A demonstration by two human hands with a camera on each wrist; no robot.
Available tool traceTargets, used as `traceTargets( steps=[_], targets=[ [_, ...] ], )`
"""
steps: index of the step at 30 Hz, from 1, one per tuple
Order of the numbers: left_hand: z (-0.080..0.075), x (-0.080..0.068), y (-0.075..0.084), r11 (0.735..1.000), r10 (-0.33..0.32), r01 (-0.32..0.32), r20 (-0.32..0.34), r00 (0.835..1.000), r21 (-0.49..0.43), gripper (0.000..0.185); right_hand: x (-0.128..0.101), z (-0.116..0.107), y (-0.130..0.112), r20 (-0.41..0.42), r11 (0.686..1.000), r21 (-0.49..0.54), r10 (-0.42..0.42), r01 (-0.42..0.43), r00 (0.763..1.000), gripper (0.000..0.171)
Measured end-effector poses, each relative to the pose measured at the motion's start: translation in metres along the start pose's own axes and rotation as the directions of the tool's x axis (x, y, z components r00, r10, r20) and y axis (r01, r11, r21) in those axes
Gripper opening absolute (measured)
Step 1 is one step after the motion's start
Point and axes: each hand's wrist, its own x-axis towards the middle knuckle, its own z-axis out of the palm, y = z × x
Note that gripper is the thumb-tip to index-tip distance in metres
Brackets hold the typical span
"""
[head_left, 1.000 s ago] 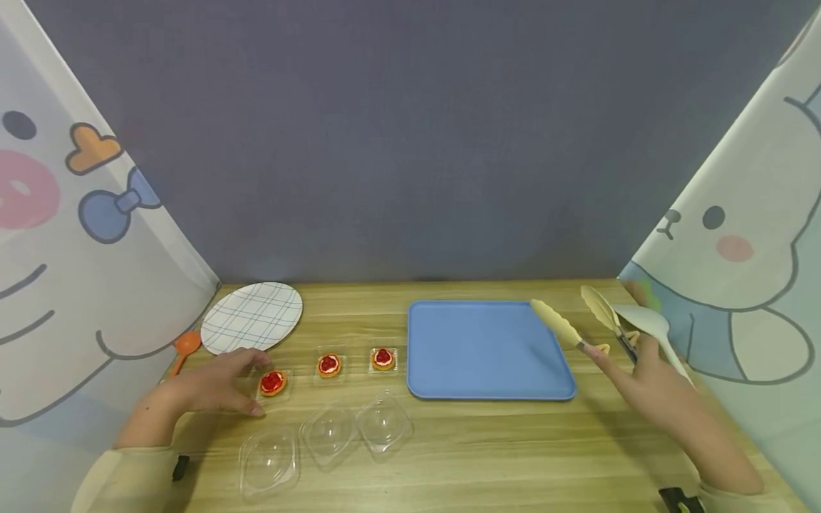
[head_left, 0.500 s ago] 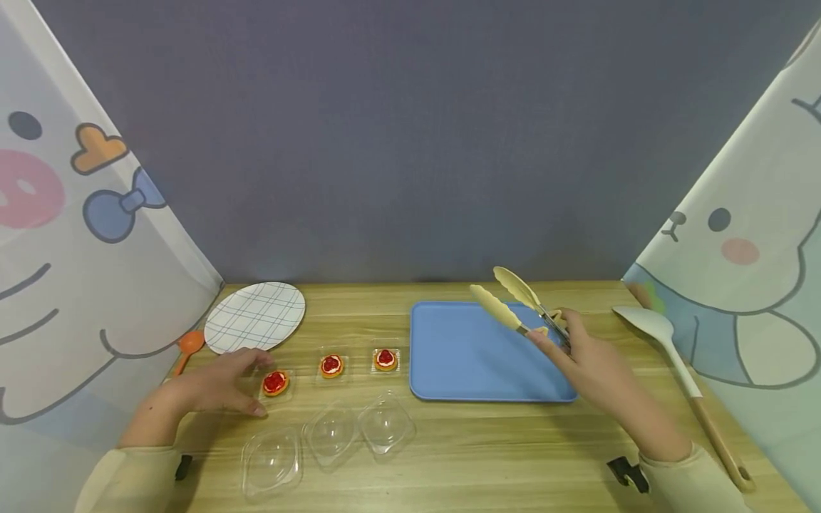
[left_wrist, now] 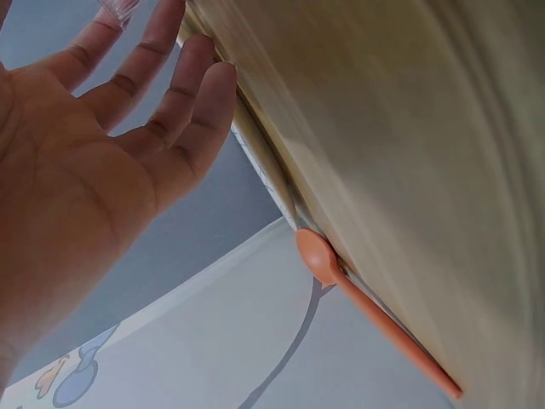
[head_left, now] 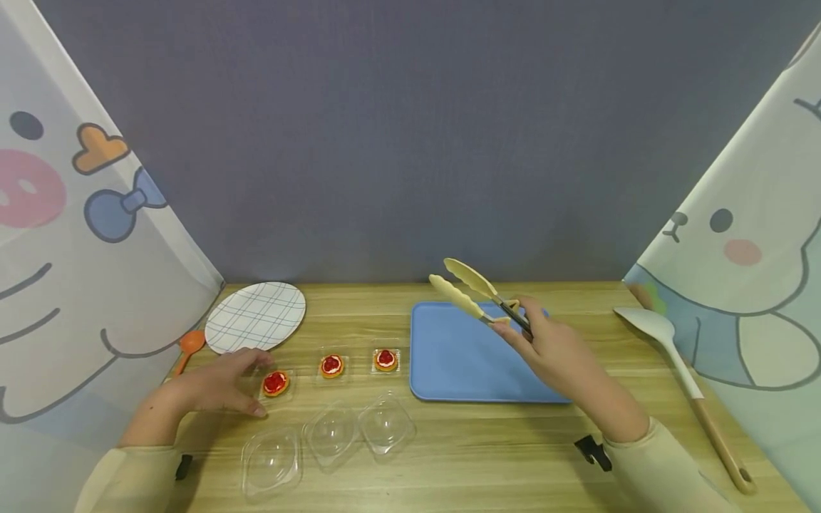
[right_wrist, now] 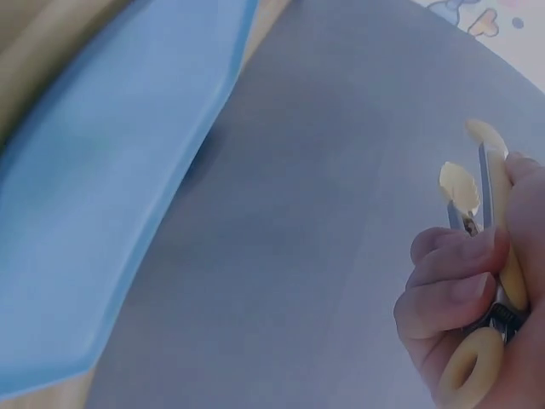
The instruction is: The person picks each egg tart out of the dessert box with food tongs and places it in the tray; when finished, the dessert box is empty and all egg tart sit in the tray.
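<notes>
- Gripping the yellow tongs (head_left: 477, 293) in my right hand (head_left: 554, 353), fingers curled round the handle end, I hold them in the air over the far part of the blue tray (head_left: 449, 360); their tips are apart and point up and to the left.
- My left hand (head_left: 214, 385) rests on the counter (head_left: 487, 449) with relaxed, nearly straight fingers and holds nothing; its fingertips are just beside the leftmost tart (head_left: 274, 382).
- Two more tarts (head_left: 331, 365) (head_left: 385, 359) sit in a row between that hand and the tray, well apart from the tongs.
- Three clear lids (head_left: 330, 433) lie nearer me.
- A checked plate (head_left: 255, 316) and an orange spoon (head_left: 187, 347) lie far left, and a pale spatula (head_left: 680, 374) lies far right.
</notes>
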Motion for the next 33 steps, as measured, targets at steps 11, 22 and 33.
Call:
traceTargets(
  steps=[11, 22, 33],
  targets=[
    [-0.001, 0.000, -0.004, 1.000, 0.016, -0.016, 0.005, 1.000, 0.017, 0.084, 0.045, 0.016, -0.055, 0.059, 0.966, -0.092, -0.236, 0.240, 0.970, 0.057],
    [-0.001, 0.003, 0.001, 1.000, 0.024, -0.024, 0.015, 1.000, 0.003, 0.084, 0.091, 0.068, -0.118, 0.179, 0.793, -0.198, -0.548, 0.576, 0.817, 0.055],
    [0.001, 0.004, -0.002, 1.000, -0.025, 0.025, 0.010, 1.000, 0.004, 0.085, 0.109, 0.104, -0.151, 0.299, 0.698, -0.239, -0.609, 0.676, 0.734, 0.052]
  ],
)
